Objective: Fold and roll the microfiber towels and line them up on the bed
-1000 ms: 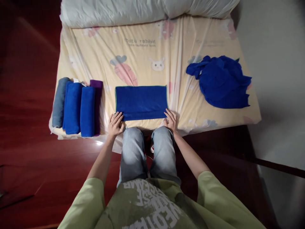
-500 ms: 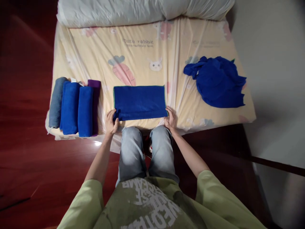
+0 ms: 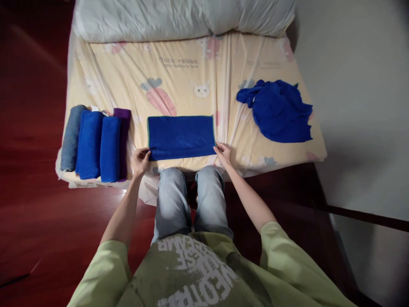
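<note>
A blue towel [image 3: 181, 135] with a thin green edge lies flat as a wide rectangle on the bed, right before my knees. My left hand [image 3: 140, 162] is closed at its near left corner, thumb and fingers pinching the edge. At the near right corner, my right hand [image 3: 223, 153] pinches the cloth in the same way. The near border of the towel looks slightly ridged between the two hands.
Rolled blue towels [image 3: 110, 149], a grey-blue roll [image 3: 73, 138] and a purple one [image 3: 125, 143] stand side by side at the left. A crumpled blue cloth pile [image 3: 277, 111] lies right. A grey quilt [image 3: 185, 19] crosses the far side of the patterned bed sheet [image 3: 118, 76].
Both hands have gone from fingers spread around the near corners to pinching them. The whole view has shifted a little, so the bed appears farther left.
</note>
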Available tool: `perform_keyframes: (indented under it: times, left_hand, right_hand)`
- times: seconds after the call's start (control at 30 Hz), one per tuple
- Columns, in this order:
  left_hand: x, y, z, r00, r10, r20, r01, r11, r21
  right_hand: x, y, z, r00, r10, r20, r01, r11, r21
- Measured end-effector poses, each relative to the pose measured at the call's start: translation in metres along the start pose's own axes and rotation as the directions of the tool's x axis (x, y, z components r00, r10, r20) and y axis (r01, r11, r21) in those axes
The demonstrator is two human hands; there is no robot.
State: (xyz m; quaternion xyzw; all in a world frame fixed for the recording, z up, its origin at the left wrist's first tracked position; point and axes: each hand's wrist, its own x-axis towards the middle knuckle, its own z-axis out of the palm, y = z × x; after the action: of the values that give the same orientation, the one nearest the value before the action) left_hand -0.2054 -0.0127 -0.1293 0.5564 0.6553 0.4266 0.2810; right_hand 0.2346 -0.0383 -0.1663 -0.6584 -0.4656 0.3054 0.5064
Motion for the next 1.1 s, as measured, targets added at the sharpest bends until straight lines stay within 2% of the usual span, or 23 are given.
perform_keyframes:
  times: [0.13,0.23,0.3,0.37,0.43,0.5,0.57,0.63,0.8,0.9,1.0,1.03,1.1]
  left_hand:
    - [0.010,0.006,0.003,0.997,-0.051,-0.055,0.054,0.997,0.049]
    - [0.013,0.011,0.004,0.999,-0.029,-0.026,0.032,0.990,0.135]
    - [0.010,0.014,0.000,0.997,0.069,-0.030,-0.062,0.979,0.192]
    - [0.003,0.018,-0.006,0.976,0.216,0.003,-0.209,0.944,0.255]
    - [-0.006,0.020,-0.012,0.926,0.341,0.164,-0.376,0.875,0.304]
    - [-0.014,0.022,-0.017,0.839,0.389,0.381,-0.514,0.796,0.319]
    - [-0.019,0.022,-0.017,0.763,0.379,0.523,-0.593,0.732,0.335]
    - [-0.019,0.022,-0.015,0.736,0.355,0.577,-0.625,0.685,0.375]
    - [-0.011,0.018,-0.016,0.706,0.335,0.624,-0.667,0.612,0.426]
    - [-0.017,0.009,-0.030,0.665,0.390,0.636,-0.712,0.589,0.383]
    - [-0.030,-0.003,-0.042,0.637,0.445,0.630,-0.735,0.597,0.322]
    - [-0.034,-0.006,-0.044,0.641,0.453,0.620,-0.728,0.614,0.304]
    - [-0.040,-0.012,-0.044,0.679,0.457,0.574,-0.686,0.674,0.274]
  right_hand:
    - [0.008,-0.005,0.005,0.994,0.078,-0.079,-0.074,0.996,0.045]
    - [0.006,-0.014,0.007,0.992,0.079,-0.099,-0.080,0.997,-0.007]
    - [0.000,-0.023,0.004,0.990,-0.005,-0.141,-0.009,0.995,-0.097]
    - [-0.009,-0.034,-0.003,0.973,-0.163,-0.166,0.124,0.966,-0.226]
    - [-0.021,-0.045,-0.012,0.946,-0.321,-0.051,0.283,0.891,-0.355]
    - [-0.030,-0.054,-0.017,0.897,-0.398,0.192,0.441,0.787,-0.432]
    - [-0.035,-0.059,-0.017,0.829,-0.392,0.398,0.552,0.682,-0.479]
    - [-0.034,-0.061,-0.012,0.790,-0.363,0.494,0.603,0.601,-0.524]
    - [-0.024,-0.056,-0.002,0.784,-0.317,0.534,0.613,0.533,-0.583]
    - [-0.028,-0.050,-0.010,0.775,-0.349,0.527,0.627,0.531,-0.570]
    - [-0.039,-0.043,-0.021,0.749,-0.392,0.535,0.654,0.567,-0.500]
    - [-0.042,-0.041,-0.024,0.745,-0.398,0.536,0.655,0.591,-0.471]
    - [-0.049,-0.038,-0.025,0.760,-0.401,0.511,0.627,0.656,-0.419]
